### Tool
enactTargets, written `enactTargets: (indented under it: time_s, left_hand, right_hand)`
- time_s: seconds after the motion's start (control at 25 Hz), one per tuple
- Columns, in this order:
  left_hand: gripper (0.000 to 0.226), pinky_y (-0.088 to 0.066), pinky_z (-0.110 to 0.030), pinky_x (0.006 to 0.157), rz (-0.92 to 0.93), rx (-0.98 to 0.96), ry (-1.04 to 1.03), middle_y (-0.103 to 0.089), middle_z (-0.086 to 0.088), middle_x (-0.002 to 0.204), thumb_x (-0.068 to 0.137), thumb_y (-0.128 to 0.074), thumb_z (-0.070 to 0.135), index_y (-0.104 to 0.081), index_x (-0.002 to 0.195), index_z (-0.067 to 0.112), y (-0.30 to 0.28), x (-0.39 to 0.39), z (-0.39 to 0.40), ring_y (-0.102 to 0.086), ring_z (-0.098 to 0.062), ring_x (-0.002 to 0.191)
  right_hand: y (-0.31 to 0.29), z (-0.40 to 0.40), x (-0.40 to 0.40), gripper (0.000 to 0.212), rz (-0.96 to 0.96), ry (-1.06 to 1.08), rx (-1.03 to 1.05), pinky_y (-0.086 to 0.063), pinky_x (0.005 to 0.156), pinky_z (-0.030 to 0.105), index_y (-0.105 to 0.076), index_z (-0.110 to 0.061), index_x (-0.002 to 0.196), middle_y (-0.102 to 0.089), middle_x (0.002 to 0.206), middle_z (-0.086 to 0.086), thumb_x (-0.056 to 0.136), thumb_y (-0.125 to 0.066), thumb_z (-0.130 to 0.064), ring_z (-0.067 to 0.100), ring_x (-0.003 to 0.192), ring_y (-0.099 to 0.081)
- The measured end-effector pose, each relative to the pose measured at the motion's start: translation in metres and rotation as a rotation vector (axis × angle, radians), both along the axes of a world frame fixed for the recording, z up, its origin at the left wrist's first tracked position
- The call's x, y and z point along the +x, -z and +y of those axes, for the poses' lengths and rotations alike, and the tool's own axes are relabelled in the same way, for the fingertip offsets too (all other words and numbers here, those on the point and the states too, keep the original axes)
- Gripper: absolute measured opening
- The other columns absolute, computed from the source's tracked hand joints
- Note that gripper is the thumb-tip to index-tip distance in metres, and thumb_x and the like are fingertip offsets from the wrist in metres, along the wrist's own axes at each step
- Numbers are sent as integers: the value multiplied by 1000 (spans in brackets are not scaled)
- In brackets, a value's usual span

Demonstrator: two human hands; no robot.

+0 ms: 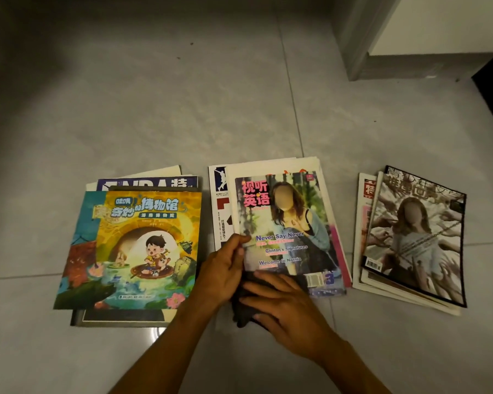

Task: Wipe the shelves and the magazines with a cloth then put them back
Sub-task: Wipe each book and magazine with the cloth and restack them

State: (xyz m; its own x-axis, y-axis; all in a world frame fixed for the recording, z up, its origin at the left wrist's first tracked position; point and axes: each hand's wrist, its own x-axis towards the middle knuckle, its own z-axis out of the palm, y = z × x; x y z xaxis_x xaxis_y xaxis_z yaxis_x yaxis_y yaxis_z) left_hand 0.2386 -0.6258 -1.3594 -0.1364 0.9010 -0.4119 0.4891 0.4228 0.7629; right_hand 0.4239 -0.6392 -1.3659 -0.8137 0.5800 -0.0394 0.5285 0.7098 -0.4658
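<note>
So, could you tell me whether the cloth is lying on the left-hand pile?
No, the dark cloth sits under the right hand at the middle pile's near edge.

bare floor [182, 109] beyond three magazine stacks, cabinet corner [362, 52] far right

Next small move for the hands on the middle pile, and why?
Probably sweep the dark cloth up across the English-learning magazine cover. The right hand presses the cloth at the cover's near-left corner, the left hand grips the magazine's left edge, and the rest of the cover lies beyond the cloth.
</note>
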Motion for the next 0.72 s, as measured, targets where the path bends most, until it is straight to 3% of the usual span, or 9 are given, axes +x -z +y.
enactTargets:
  time_s: [0.08,0.16,0.24,0.32,0.4,0.52,0.72]
  left_hand:
    - [21,-59,-30,78,-37,-21,1,-64,3,116,100,-40,36,-49,119,37,0,1,-2,-64,-12,93]
    - [25,-60,-33,75,-57,-57,4,-66,5,115,95,-51,39,-46,120,40,-1,0,-1,-66,-12,91]
    - [47,-58,-31,81,-33,-91,60,-63,12,117,84,-68,41,-41,122,42,-1,-2,0,-66,-12,97]
    - [67,-56,-28,86,14,-115,117,-60,13,119,74,-78,40,-36,127,41,-4,-2,2,-63,-14,105]
    - [72,-54,-30,89,27,-90,117,-60,11,124,73,-78,41,-35,130,38,-2,0,2,-61,-15,110]
    - [71,-54,-37,92,-8,-65,88,-61,10,128,73,-77,44,-33,129,42,0,-1,-2,-61,-15,113]
    - [68,-57,-34,85,-27,-73,73,-64,12,123,72,-79,42,-33,122,47,4,-5,-3,-65,-11,106]
  right_hand:
    - [5,18,35,36,-6,105,-16,-13,116,31,-50,-40,132,-38,147,-20,97,-43,-43,2,143,-18]
    - [8,36,78,41,-5,259,-66,-22,116,39,-46,-37,136,-37,148,-17,99,-33,-49,2,144,-16]
    - [7,52,80,48,8,435,-103,-30,113,49,-42,-32,140,-34,150,-12,98,-28,-52,9,144,-18]
    - [6,72,32,49,-4,542,-60,-31,112,52,-43,-26,142,-32,152,-6,97,-33,-44,21,143,-24]
    - [6,93,-29,45,-14,416,15,-26,115,50,-45,-23,142,-33,154,-1,97,-46,-30,28,143,-25]
    - [10,138,-62,45,23,186,-57,-16,116,42,-45,-22,142,-31,155,-1,97,-52,-21,24,143,-20]
    - [20,201,-24,50,-109,569,46,-24,116,48,-49,-21,139,-37,151,4,90,-58,-18,28,141,-26]
